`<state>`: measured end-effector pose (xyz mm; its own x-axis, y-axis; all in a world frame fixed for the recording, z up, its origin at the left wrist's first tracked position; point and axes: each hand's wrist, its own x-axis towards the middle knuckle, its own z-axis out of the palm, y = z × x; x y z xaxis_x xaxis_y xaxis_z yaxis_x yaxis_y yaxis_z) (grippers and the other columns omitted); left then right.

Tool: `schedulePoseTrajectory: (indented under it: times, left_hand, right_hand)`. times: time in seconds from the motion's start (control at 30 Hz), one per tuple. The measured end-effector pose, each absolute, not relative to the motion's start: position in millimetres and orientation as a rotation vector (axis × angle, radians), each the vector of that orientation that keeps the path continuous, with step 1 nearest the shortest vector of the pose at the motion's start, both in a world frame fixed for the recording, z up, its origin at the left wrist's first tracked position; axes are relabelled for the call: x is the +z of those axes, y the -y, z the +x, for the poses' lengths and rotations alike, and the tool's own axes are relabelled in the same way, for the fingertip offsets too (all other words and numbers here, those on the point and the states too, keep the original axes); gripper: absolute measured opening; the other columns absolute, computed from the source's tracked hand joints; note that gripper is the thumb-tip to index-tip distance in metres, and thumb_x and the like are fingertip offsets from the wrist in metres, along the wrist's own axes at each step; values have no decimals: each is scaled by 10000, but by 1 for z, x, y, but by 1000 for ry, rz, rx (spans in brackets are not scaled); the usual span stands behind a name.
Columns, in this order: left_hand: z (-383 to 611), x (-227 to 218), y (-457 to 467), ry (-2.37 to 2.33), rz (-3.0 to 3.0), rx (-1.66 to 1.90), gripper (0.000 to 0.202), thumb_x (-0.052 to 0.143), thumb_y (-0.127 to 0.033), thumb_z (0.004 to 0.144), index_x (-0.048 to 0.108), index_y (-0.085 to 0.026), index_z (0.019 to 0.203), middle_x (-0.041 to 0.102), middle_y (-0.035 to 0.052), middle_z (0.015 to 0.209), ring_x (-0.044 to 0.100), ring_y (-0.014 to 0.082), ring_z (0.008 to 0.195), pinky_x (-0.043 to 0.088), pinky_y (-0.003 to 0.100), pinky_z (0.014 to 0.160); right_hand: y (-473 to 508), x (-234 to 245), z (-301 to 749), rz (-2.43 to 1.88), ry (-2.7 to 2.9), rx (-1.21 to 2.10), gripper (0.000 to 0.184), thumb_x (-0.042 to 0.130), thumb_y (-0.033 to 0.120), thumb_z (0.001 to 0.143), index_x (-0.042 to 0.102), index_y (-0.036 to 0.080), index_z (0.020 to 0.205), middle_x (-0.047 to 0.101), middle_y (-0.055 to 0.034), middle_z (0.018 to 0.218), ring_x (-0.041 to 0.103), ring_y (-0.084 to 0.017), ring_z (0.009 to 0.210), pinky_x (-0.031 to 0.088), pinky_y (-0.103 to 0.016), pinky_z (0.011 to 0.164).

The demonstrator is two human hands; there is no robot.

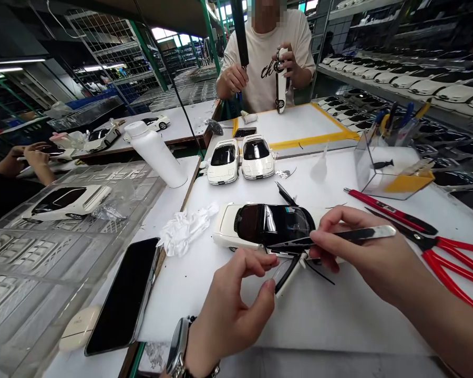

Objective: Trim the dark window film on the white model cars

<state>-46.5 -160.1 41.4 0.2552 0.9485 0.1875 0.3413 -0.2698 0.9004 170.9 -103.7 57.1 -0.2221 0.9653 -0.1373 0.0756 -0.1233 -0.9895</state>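
Left of the black-roofed white model car [266, 226], a clear plastic tray [59, 273] holds a second white model car [69, 203], and a smartphone [120, 296] and crumpled clear wrap [185, 228] lie nearer. Just in front of the model car, the left hand [230, 299] pinches a small clear part [286, 273] with white and black edging between thumb and fingertips, seemingly to keep it steady against the car's side. Beyond the car stand two more white model cars [236, 160], set side by side as though awaiting handling. The right hand [358, 249] pinches slim steel tweezers [362, 234], their tips reaching over the car's body, probably for finer control than fingers allow. Right of the car lie red-handled pliers [453, 273], within easy reach.
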Motion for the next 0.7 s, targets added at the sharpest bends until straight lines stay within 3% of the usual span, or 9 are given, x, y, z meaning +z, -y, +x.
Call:
schedulePoseTrajectory:
  times: [0.53,0.7]
  left_hand:
    - [-48,41,161,-1168,1762,1012,123,525,-137,853,428,-208,880,624,40,1053,623,160,1020,534,305,905]
    - [-52,50,149,-1258,1902,1184,130,542,-144,831,471,-201,925,561,81,1146,611,167,977,531,276,765]
  right_hand:
    - [103,57,164,-1205,1267,1614,387,688,455,734,414,181,740,626,-32,635,532,-96,473,436,-177,412]
    - [101,57,169,-1182,1338,1569,388,697,449,728,416,182,719,628,-34,634,539,-99,472,452,-192,427]
